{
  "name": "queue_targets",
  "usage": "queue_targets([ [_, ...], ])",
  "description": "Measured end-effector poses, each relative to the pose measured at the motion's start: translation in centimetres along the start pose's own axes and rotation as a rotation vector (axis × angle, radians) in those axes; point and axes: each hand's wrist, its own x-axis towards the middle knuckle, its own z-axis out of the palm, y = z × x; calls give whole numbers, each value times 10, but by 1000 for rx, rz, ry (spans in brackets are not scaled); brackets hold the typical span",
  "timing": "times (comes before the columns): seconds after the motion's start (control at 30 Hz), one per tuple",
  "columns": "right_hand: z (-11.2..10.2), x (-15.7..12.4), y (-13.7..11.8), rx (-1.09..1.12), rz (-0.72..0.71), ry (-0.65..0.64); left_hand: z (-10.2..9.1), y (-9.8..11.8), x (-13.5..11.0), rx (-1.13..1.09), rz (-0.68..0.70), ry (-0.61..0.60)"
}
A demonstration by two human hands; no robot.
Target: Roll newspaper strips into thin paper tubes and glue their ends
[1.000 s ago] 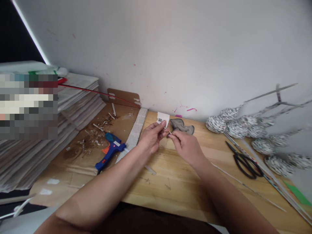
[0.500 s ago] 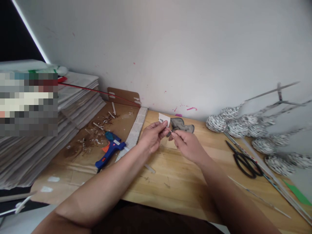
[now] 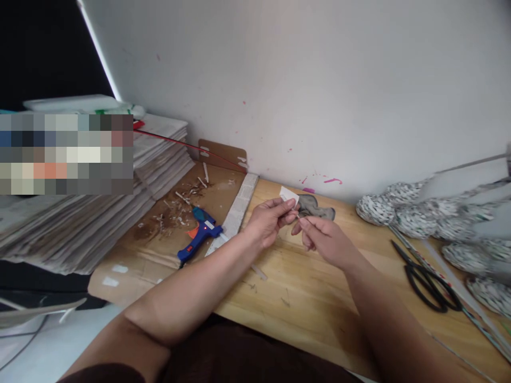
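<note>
1. White paper piece (image 3: 288, 194) is being pinched in L hand (image 3: 271, 221), above the surface (image 3: 323, 284), prob. for steadying.
2. Thin strand (image 3: 298, 216) is seemingly being gripped by R hand (image 3: 323, 238), fingertips closed, nearly meeting L hand, prob. for fine control.
3. Glue gun (image 3: 203, 229) is lying left of hands, prob. for easy reach.
4. Grey cloth (image 3: 325, 213), beyond hands, is being partly hidden; strand's ends can't be made out.

A wooden tabletop (image 3: 319, 298) carries a brown cardboard sheet (image 3: 223, 183) at left, strewn with pale scraps (image 3: 162, 223) and bearing a blue glue gun (image 3: 203, 234). A newsprint strip (image 3: 242, 202) runs along its edge. Crumpled grey cloth (image 3: 327, 214) lies near the wall; at right, black scissors (image 3: 425, 275) sit beside clustered woven balls (image 3: 373, 209).
</note>
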Motion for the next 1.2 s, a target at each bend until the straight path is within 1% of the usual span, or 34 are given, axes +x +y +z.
queue_targets([
  [0.03,-1,0,0,56,30,-27,0,0,0,1,0,-8],
  [0.07,-1,0,0,48,34,-1,0,0,0,-2,4,-10],
  [0.17,1,-1,-4,-202,-73,238,1,0,0,-13,25,11],
  [0.2,2,-2,-5,-239,-96,270,1,0,0,-9,25,15],
  [0.23,2,-2,-5,-202,-89,249,1,0,-1,-2,23,11],
  [0.27,2,-2,-5,-93,-54,179,1,0,-1,6,21,1],
  [0.37,-1,-1,-4,351,118,-79,1,0,-2,21,4,-39],
  [0.4,-1,-1,-4,419,149,-115,1,0,-2,21,0,-44],
  [0.43,-1,-1,-4,406,154,-106,1,0,-2,20,-2,-40],
  [0.47,-1,-2,-5,314,127,-54,1,-1,-2,18,0,-30],
  [0.57,4,-5,-9,-184,-62,212,0,-1,-1,6,30,3],
  [0.6,5,-5,-11,-311,-111,267,0,-1,0,3,41,5],
  [0.63,6,-6,-12,-374,-133,285,-1,-1,0,2,49,1],
  [0.67,6,-6,-12,-367,-125,268,-1,-1,0,3,51,-6],
  [0.7,5,-6,-12,-295,-94,223,-1,-1,-1,6,47,-11],
  [0.73,4,-5,-11,-173,-48,161,-1,-1,-1,8,41,-17],
  [0.83,-3,-4,-8,285,110,-59,0,0,-3,16,9,-29],
  [0.87,-4,-4,-7,386,146,-115,0,0,-3,17,1,-33],
  [0.9,-6,-4,-8,426,163,-144,1,1,-3,18,-4,-36],
  [0.93,-6,-4,-9,391,154,-131,1,1,-3,18,-4,-36],
  [0.97,-6,-5,-11,287,117,-73,2,2,-4,18,1,-33],
  [1.07,-3,-9,-19,-195,-92,213,5,5,-6,13,44,7],
  [1.1,-2,-10,-22,-308,-153,273,6,7,-9,16,60,22],
  [1.13,-1,-12,-25,-363,-194,295,7,9,-12,23,73,34],
  [1.2,1,-15,-29,-326,-204,248,8,13,-21,44,91,45],
])
